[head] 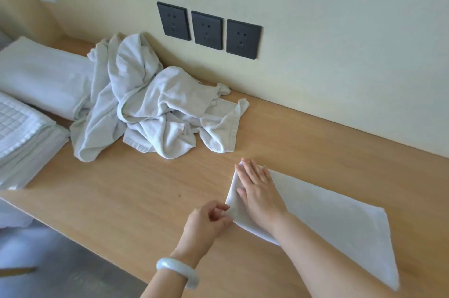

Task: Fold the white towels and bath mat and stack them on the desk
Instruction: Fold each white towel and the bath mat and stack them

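At the far left we see folded white linen (31, 125) stacked on the table (126, 191), then a crumpled heap of towels (150, 108) by the wall. Our left hand (209, 223) pinches the flat folded towel (340, 225) at its near corner with curled fingers (218, 209). Our right hand (258, 189) presses it, fingers straight.

Three dark sockets (207, 30) sit in a row on the cream wall (340, 18); grey floor (80, 263) shows below

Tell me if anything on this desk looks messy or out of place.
A crumpled heap of white towels sprawls against the wall, one end overlapping a folded stack. The rest looks tidy.
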`<state>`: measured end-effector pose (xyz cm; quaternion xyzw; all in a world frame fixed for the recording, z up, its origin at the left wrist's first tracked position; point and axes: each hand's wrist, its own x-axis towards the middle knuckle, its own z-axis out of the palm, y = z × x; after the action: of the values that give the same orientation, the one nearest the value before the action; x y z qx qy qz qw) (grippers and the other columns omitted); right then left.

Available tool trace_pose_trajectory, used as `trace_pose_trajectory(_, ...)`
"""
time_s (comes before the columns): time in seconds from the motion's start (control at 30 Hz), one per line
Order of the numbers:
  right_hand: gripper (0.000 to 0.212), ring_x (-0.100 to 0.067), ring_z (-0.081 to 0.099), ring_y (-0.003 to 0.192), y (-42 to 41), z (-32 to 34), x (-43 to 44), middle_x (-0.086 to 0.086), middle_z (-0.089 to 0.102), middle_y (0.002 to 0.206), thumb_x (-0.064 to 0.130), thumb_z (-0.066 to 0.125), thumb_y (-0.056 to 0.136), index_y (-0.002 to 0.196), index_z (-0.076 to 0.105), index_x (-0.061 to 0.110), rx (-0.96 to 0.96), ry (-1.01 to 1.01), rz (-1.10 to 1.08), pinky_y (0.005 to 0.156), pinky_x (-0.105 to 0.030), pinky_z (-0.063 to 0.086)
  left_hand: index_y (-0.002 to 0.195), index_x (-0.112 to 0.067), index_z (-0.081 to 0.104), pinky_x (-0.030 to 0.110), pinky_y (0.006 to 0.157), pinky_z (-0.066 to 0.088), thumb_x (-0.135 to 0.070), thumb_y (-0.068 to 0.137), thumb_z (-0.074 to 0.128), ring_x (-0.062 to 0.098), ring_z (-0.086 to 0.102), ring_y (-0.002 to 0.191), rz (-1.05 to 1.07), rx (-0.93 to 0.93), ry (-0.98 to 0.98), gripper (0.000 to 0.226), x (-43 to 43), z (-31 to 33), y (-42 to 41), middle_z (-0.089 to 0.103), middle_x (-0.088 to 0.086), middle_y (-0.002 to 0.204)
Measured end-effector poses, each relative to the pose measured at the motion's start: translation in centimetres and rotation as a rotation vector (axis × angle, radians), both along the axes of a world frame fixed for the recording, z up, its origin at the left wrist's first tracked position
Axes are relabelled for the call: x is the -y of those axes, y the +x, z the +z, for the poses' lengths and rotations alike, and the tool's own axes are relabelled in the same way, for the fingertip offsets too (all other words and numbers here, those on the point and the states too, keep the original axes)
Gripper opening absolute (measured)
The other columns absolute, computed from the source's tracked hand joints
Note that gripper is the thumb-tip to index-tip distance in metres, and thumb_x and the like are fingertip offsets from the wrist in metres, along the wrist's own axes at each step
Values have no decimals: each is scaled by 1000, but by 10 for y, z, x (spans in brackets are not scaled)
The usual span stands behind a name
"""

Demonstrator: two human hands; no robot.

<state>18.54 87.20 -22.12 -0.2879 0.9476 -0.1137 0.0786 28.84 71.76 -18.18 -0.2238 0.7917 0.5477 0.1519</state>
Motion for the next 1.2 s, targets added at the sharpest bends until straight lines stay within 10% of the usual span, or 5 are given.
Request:
trace_pose_trajectory(0.13,56,-23,19,147,7,-9,-6,-4,21,159,34,27,99,151,26,14,-99,17,-19,116,-44,11,100,-12,65,23,45,39,-11,85,69,15,51,45,-24,102,168,15,0,9,-4,64,-2,57)
trace_pose_trajectory(0.43,56,-20,13,148,9,-11,-5,-1,18,160,37,27,100,152,27,16,-106,19,-39,118,-46,16,80,-19,60,23,53,48,-20,92,61,10,52,47,-59,26,-103,12,5,10,-1,59,-3,60)
trace_pose_trajectory(0.73,57,-16,9,149,37,8,-60,-3,17,160,36,28,101,152,22,13,-94,-71,-373,117,-42,6,146,-15,38,39,116,20,-38,95,34,24,21,147,-605,-554,-904,57,-45,-9,-40,29,5,158)
trace_pose_trajectory(1.07,57,-17,16,148,58,2,-193,-1,24,158,37,20,98,149,31,16,-50,-26,-667,119,-34,3,155,-34,6,44,119,2,-60,96,3,17,-8,150,-736,-327,-975,65,-53,-39,-67,4,-4,164)
trace_pose_trajectory(1.2,50,-33,49,125,60,19,-203,-11,53,136,27,55,89,137,50,13,-135,-94,-999,104,-41,35,154,-34,7,43,119,15,-58,95,36,20,2,149,-539,-208,-825,70,-54,-17,-66,2,-2,163)
